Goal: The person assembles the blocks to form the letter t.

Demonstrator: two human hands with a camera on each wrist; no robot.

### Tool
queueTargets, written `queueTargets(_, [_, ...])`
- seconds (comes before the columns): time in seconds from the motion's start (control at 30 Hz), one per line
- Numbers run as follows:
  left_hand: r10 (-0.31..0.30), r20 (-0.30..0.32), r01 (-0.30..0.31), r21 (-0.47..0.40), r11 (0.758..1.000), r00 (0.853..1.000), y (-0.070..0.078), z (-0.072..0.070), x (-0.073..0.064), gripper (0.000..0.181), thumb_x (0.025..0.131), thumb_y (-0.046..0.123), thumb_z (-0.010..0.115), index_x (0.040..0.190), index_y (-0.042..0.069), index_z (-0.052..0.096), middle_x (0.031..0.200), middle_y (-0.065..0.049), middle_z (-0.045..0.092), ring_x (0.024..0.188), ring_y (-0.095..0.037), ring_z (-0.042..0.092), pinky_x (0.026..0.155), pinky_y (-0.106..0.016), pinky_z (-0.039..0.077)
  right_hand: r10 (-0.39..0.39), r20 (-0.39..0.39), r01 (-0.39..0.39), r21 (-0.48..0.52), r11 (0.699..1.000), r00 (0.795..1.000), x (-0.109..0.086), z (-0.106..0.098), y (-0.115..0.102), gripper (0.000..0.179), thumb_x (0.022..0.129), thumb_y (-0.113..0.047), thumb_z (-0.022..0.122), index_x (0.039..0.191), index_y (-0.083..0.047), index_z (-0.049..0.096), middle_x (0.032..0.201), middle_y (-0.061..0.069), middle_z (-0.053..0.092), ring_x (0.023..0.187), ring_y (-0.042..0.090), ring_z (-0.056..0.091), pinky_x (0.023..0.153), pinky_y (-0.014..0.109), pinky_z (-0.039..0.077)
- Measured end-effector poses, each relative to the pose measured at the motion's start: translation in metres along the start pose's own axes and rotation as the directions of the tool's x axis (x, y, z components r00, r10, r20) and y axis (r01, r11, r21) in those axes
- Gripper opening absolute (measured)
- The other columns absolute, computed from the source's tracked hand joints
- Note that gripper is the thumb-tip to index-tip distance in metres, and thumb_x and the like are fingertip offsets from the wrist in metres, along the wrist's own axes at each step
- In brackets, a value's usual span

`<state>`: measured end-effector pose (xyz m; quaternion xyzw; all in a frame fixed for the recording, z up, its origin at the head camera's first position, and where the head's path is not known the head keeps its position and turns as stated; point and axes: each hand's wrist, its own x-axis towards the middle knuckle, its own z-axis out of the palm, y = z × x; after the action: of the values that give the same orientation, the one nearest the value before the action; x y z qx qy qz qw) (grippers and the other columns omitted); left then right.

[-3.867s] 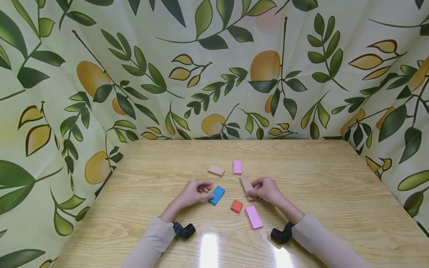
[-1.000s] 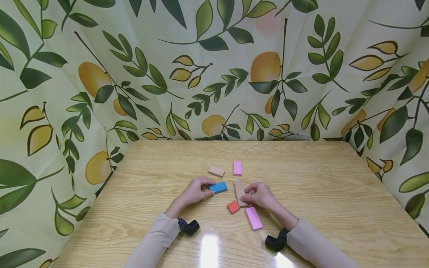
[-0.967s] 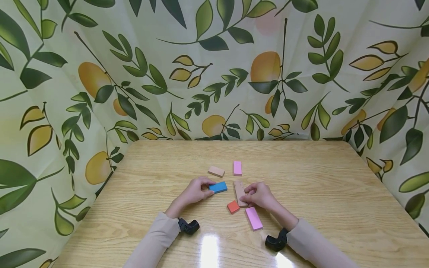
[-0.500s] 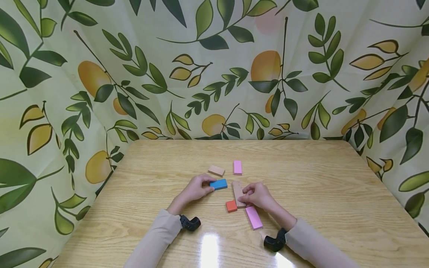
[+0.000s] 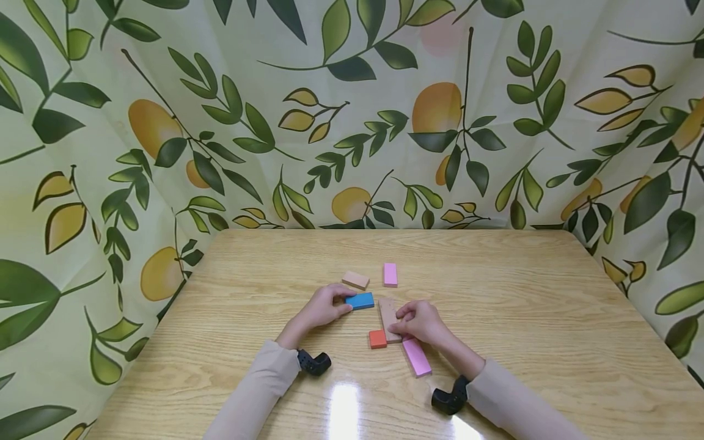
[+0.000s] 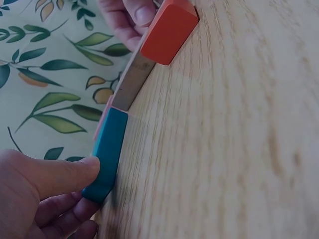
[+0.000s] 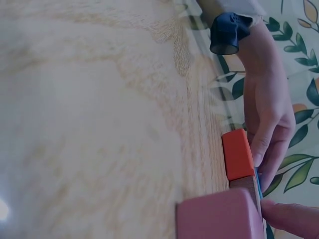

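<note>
My left hand (image 5: 323, 307) pinches the left end of a blue block (image 5: 360, 301) between thumb and fingers; the left wrist view shows this blue block (image 6: 110, 144) lying on the tabletop. My right hand (image 5: 422, 322) grips a long plain wooden block (image 5: 387, 310) by its near right side. Against that block's near left side sits a small red block (image 5: 377, 339), and the red block (image 7: 238, 154) also shows in the right wrist view. A pink block (image 5: 419, 360) lies just below my right hand, close to the wooden block's near end.
Behind the blue block lies a short plain wooden block (image 5: 355, 280), with a second pink block (image 5: 390, 275) to its right. All rest on a wood-grain table (image 5: 495, 275). A leaf-and-fruit patterned cloth (image 5: 352, 153) hangs around its back and sides.
The blue block has turned nearly crosswise and shifted away from me in my left hand. My right hand has slid the long wooden block left, and the red block has shifted left and squared up.
</note>
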<state>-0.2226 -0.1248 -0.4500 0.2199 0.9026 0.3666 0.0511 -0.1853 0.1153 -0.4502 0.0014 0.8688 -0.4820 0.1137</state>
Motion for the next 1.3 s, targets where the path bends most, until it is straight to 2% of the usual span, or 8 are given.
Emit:
queueTargets(0.5, [-0.009,0.013,0.009,0.001,1.000,1.000,0.002,0.001,0.006,0.030,0.089,0.005,0.065,0.119,0.001,0.067,0.120,-0.016,0.067,0.111,-0.027,0.061,0.103,-0.048,0.048,0.016,-0.005,-0.015,0.043,0.999,1.000,-0.005,0.004,-0.002,0.027,0.072,-0.006,0.082,0.091,0.004,0.066,0.063,0.003,0.058,0.052,0.008,0.055,0.047,0.018,0.044])
queueTargets(0.8, [-0.008,0.020,0.008,-0.004,1.000,1.000,0.001,0.001,0.008,0.030,0.090,0.005,0.064,0.120,0.002,0.067,0.124,-0.017,0.066,0.118,-0.030,0.060,0.106,-0.048,0.047,0.003,0.001,-0.003,0.100,0.995,1.000,-0.008,0.007,-0.002,0.027,0.071,-0.003,0.080,0.090,0.006,0.064,0.061,0.003,0.058,0.047,0.006,0.057,0.045,0.017,0.047])
queueTargets(1.3, [-0.002,0.014,0.002,-0.006,1.000,1.000,0.002,0.002,0.012,0.030,0.090,0.004,0.064,0.120,0.002,0.067,0.124,-0.017,0.066,0.116,-0.029,0.061,0.102,-0.048,0.049,0.003,0.004,-0.004,0.096,0.995,1.000,-0.010,0.008,-0.005,0.025,0.072,-0.003,0.080,0.089,0.005,0.064,0.060,0.002,0.057,0.048,0.006,0.055,0.045,0.016,0.043])
